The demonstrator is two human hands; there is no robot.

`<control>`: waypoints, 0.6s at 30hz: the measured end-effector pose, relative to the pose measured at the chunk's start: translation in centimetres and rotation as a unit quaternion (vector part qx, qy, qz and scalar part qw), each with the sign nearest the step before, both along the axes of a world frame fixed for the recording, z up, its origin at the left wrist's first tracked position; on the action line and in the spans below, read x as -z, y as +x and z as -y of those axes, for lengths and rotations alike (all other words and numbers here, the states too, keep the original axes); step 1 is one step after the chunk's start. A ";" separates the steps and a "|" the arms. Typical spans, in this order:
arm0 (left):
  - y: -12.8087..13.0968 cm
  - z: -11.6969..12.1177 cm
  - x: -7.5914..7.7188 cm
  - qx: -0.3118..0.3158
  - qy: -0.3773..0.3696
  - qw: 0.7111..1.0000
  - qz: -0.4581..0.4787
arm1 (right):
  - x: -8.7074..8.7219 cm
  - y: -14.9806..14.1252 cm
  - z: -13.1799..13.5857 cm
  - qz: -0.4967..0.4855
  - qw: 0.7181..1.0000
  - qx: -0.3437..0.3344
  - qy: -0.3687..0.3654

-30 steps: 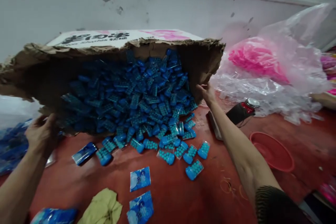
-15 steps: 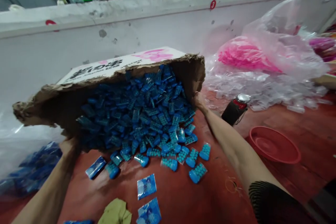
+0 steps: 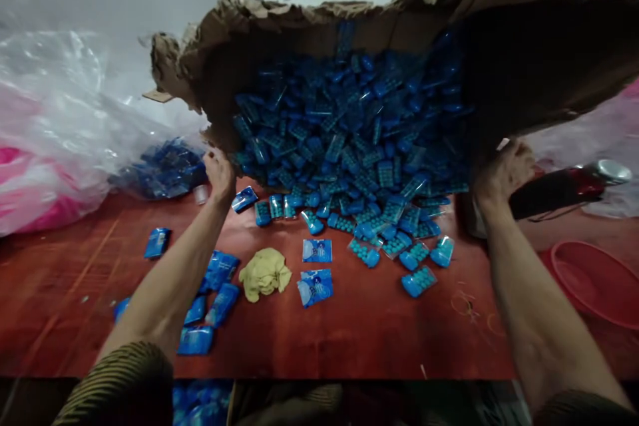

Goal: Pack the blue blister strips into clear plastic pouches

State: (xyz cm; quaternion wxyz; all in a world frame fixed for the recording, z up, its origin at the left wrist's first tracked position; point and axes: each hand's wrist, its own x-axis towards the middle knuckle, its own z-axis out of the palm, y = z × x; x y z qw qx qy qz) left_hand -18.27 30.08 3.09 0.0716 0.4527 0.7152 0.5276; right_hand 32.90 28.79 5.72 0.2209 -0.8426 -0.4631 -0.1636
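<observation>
A cardboard box (image 3: 379, 16) with torn edges is tipped toward me, its open side facing down and forward. Small clear packs with blue caps and turquoise beads (image 3: 349, 126) fill it, and several have spilled onto the red table (image 3: 369, 339). My left hand (image 3: 219, 173) grips the box's lower left edge. On the lower right side my right hand (image 3: 504, 173) is closed round the cardboard; part of its fingers is hidden. Two flat blue printed packets (image 3: 317, 251) and a crumpled yellow cloth (image 3: 264, 273) lie in front of the box.
Blue packets (image 3: 219, 306) lie by my left forearm. Clear plastic bags with pink and dark blue contents (image 3: 162, 166) stand at left. A dark flask with a metal lid (image 3: 559, 190) and a red basin (image 3: 589, 279) are at right. The table's front edge shows below.
The box looks larger and higher, with more of its dark right interior showing. My view has shifted left and down, bringing the yellow cloth, more blue packets and the table edge into sight.
</observation>
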 end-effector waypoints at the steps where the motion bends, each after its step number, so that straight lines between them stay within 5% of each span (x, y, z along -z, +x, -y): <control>1: 0.7 1.6 0.3 -0.022 0.000 1.000 -0.003 | 0.2 -1.5 1.5 0.047 0.999 -0.023 0.010; 4: 3.4 6.9 1.3 -0.002 -0.044 0.998 -0.054 | 0.7 -7.2 5.7 0.110 0.979 -0.139 -0.100; 7: 5.4 10.6 2.4 0.072 -0.148 0.985 -0.055 | 1.1 -15.2 7.9 0.076 0.917 -0.335 -0.205; 9: 5.9 11.7 2.7 0.063 -0.162 0.984 -0.031 | 1.8 -21.3 7.8 0.067 0.814 -0.538 -0.206; 11: 5.8 12.4 2.7 0.021 -0.128 0.991 -0.023 | 2.9 -26.9 6.8 0.066 0.715 -0.671 -0.187; 14: 6.2 14.0 2.2 0.010 -0.092 0.995 -0.040 | 5.1 -32.9 4.9 0.058 0.652 -0.736 -0.173; 18: 9.0 17.9 2.3 0.087 -0.099 0.986 -0.101 | 6.9 -34.3 3.7 0.064 0.636 -0.735 -0.226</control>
